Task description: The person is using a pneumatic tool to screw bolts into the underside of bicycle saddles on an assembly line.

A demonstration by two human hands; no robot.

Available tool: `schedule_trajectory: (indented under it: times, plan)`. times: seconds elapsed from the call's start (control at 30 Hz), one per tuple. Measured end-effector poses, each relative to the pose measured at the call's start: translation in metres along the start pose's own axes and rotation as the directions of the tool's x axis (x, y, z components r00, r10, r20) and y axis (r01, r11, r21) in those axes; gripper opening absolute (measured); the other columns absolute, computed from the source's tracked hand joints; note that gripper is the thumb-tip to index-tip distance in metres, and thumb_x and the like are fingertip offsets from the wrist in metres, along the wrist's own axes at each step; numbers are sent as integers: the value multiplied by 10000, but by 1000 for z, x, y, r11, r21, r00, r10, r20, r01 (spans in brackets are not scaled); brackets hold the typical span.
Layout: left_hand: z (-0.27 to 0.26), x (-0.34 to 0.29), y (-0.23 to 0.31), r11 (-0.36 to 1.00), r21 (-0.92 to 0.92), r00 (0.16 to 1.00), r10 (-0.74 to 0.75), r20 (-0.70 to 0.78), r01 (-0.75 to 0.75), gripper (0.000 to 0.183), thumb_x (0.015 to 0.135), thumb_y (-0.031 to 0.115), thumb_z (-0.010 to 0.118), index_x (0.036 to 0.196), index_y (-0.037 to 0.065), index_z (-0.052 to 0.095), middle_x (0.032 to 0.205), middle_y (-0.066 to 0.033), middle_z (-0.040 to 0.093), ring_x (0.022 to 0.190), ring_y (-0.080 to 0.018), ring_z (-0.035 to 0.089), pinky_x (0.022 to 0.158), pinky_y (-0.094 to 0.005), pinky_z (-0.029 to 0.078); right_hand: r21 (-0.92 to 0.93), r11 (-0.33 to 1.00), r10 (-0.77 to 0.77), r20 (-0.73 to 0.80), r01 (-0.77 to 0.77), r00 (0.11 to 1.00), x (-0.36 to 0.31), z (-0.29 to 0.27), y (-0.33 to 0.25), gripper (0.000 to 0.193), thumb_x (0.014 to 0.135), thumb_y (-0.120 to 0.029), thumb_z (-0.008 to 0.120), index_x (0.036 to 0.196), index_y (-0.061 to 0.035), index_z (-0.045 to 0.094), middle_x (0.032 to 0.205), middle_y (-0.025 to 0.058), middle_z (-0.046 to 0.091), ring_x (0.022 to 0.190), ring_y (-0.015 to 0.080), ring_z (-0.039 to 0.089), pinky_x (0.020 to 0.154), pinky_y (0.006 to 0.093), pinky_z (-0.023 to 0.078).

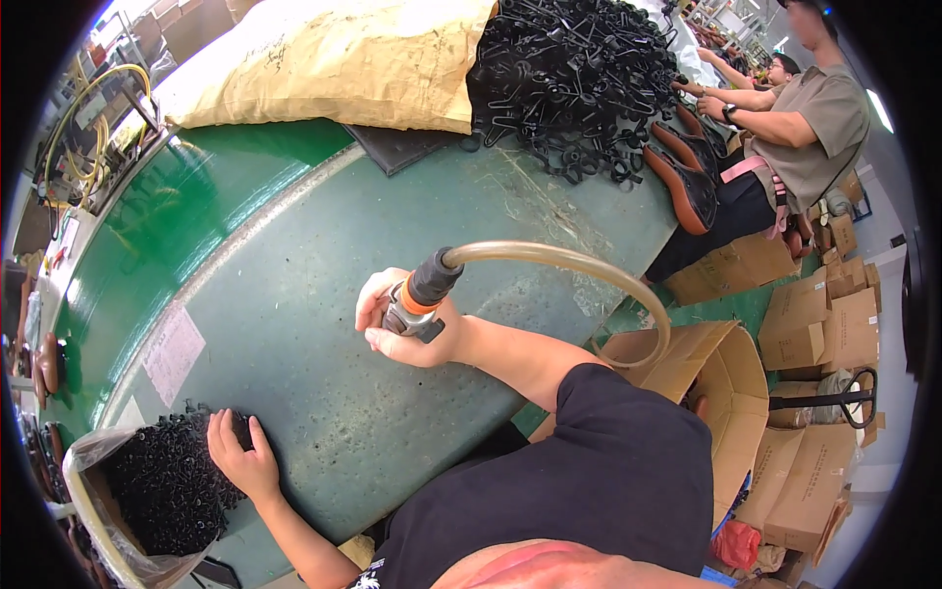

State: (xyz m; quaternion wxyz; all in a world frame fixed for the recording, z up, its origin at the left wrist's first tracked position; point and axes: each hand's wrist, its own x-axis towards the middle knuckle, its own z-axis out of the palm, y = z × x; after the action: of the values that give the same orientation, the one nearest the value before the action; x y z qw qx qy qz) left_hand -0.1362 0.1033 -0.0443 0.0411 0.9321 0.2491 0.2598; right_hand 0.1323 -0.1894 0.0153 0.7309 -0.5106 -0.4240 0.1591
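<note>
My right hand (422,348) is wrapped round an air tool (430,283) with a black collar, an orange ring and a metal body. It is held over the green worktable (392,432); its working tip is hidden. A clear brownish hose (589,263) curves from the tool back past my right forearm. At the lower left, my left hand (243,459) has its fingers spread at the edge of a pile of small black parts (162,471). That pile sits in a plastic-lined box (93,525) at the table's edge.
A big paper sack (334,64) lies at the far side, beside a heap of black plastic hooks (579,79). Brown shoes (682,182) rest near a co-worker (819,118) at the far right. An open carton (736,393) stands at my right. Beyond the table runs a green belt (147,236).
</note>
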Motion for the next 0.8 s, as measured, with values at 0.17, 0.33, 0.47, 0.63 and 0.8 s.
schedule_trajectory:
  times: [0.17,0.33,0.47,0.63,0.8]
  plan:
    - [0,-1,1,1000,0,1000,6,-4,-6,405,953,199,751,1302,10,670,1378,-175,657,1349,-377,580,1150,-486,421,55,998,44,-4,-44,999,-1,-2,-1,281,856,74,682,1093,-36,579,995,69,665,791,108,691,672,260,553]
    - [2,3,3,1000,-5,1000,7,-3,-7,406,948,198,759,1298,11,673,1377,-180,657,1343,-380,582,1148,-486,423,25,999,34,-1,-34,999,2,-7,-5,258,864,64,677,1086,-33,591,984,66,670,801,114,697,673,265,562]
    - [-5,11,10,1000,-27,1000,1,-12,-1,405,903,222,800,1238,16,703,1318,-197,693,1282,-395,626,1109,-503,461,38,999,-38,-31,39,999,5,-1,2,242,882,56,680,1083,-52,600,979,67,677,808,123,675,704,287,562]
    - [-14,11,12,999,-43,995,-13,-100,9,417,830,259,830,1172,47,719,1256,-154,711,1256,-362,643,1089,-495,479,61,991,-123,84,118,989,6,3,11,391,883,108,634,1227,-44,523,1022,132,641,775,166,653,675,332,593]
    - [-12,2,2,996,-83,994,-31,-107,22,415,844,286,834,1164,49,718,1266,-129,694,1289,-347,614,1120,-487,458,27,993,-113,36,112,993,-5,10,7,359,893,105,592,1220,-29,527,1048,168,625,761,208,651,678,349,576]
